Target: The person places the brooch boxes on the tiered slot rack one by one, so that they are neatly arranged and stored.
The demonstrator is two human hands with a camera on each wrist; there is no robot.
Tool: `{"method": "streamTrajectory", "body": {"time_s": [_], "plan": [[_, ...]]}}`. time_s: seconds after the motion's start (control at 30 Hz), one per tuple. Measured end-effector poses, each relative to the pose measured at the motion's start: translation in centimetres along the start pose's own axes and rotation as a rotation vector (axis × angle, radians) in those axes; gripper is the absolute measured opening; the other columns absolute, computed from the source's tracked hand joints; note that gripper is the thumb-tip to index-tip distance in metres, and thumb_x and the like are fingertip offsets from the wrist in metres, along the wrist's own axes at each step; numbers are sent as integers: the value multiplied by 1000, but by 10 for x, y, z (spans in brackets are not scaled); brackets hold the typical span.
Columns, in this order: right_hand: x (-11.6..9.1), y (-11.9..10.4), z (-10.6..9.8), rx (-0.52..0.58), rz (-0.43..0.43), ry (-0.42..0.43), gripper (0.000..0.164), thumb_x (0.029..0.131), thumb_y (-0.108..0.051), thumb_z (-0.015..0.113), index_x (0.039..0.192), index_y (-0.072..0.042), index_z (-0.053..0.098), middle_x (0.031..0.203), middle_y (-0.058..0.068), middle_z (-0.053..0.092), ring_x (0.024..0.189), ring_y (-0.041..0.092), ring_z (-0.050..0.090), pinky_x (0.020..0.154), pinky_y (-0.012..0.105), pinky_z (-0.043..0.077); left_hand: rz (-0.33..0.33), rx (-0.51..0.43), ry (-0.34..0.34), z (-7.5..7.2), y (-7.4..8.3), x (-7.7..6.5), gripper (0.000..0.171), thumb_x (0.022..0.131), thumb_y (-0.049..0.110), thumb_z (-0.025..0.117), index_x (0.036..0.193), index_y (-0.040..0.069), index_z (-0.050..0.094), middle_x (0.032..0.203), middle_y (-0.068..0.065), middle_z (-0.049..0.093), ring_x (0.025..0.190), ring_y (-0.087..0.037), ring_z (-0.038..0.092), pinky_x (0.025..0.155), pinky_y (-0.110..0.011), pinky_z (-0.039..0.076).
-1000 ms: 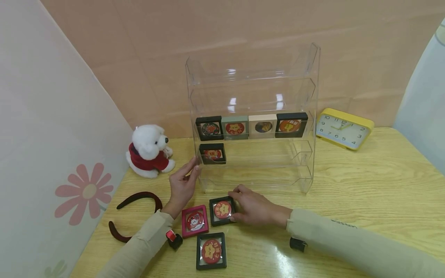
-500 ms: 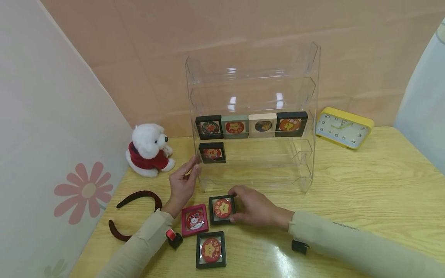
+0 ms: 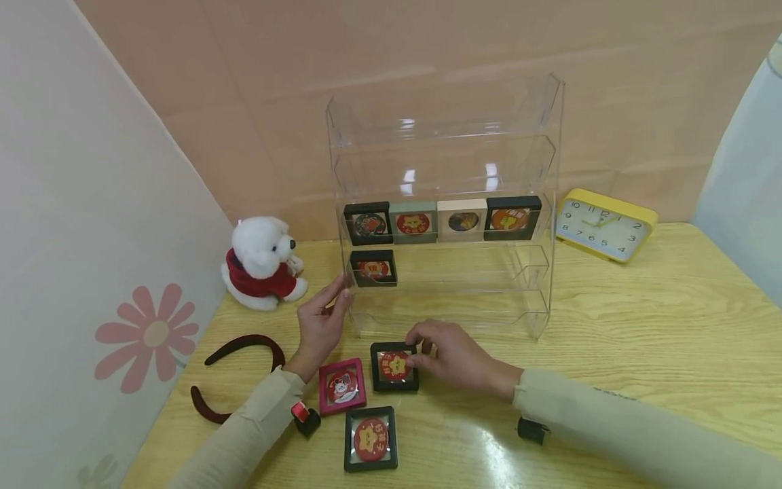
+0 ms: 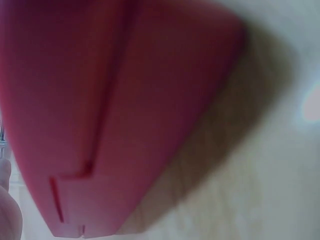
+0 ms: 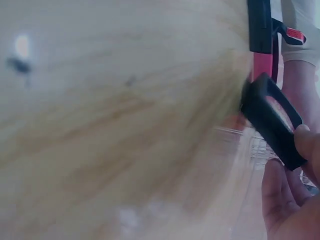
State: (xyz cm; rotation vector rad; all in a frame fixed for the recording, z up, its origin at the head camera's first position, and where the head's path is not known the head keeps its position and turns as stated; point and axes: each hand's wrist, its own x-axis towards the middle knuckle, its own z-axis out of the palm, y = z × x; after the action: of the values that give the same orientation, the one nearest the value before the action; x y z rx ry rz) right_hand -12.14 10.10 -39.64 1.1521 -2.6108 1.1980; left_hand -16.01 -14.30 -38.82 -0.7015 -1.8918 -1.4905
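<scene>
My right hand [image 3: 458, 356] pinches a square black badge frame [image 3: 381, 377] at its right edge, thumb on the front. In the right wrist view that black frame [image 5: 272, 120] is tilted, with fingers behind it. The badge inside is red with a yellow star. My left hand [image 3: 320, 329] holds the lower left side of a clear acrylic display rack [image 3: 452, 299]. Nearby on the table lie a pink badge frame [image 3: 324, 401] and another black badge frame [image 3: 349, 441]. The pink frame [image 4: 150, 100] fills much of the left wrist view.
Several framed badges, among them a green frame [image 3: 396, 233], line the rack's middle tier. One black frame [image 3: 394, 272] sits at the left below. A plush dog [image 3: 263, 285] and dark headband [image 3: 244, 341] are left; a yellow clock [image 3: 605, 231] stands right.
The black frame in my right hand has turned and shifted slightly right, and my right thumb has moved onto its front. My left hand stays on the rack.
</scene>
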Motion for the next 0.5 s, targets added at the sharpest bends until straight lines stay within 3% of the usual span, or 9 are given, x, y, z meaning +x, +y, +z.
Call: {"method": "streamTrajectory", "body": {"time_s": [0.27, 0.5], "plan": [[1, -2, -5, 53, -57, 65, 12, 85, -11, 73, 93, -11, 64, 88, -5, 63, 74, 5, 58, 55, 19, 51, -1, -11, 5, 1, -1, 0, 33, 81, -25, 56, 114, -22, 53, 114, -33, 55, 95, -49, 58, 73, -26, 54], [2, -6, -9, 47, -55, 81, 12, 84, -10, 73, 93, -11, 65, 87, -6, 61, 75, 5, 58, 60, 23, 54, 5, -12, 12, 1, -1, 0, 33, 81, -25, 56, 114, -22, 54, 112, -34, 56, 93, -48, 58, 72, -26, 55]]}}
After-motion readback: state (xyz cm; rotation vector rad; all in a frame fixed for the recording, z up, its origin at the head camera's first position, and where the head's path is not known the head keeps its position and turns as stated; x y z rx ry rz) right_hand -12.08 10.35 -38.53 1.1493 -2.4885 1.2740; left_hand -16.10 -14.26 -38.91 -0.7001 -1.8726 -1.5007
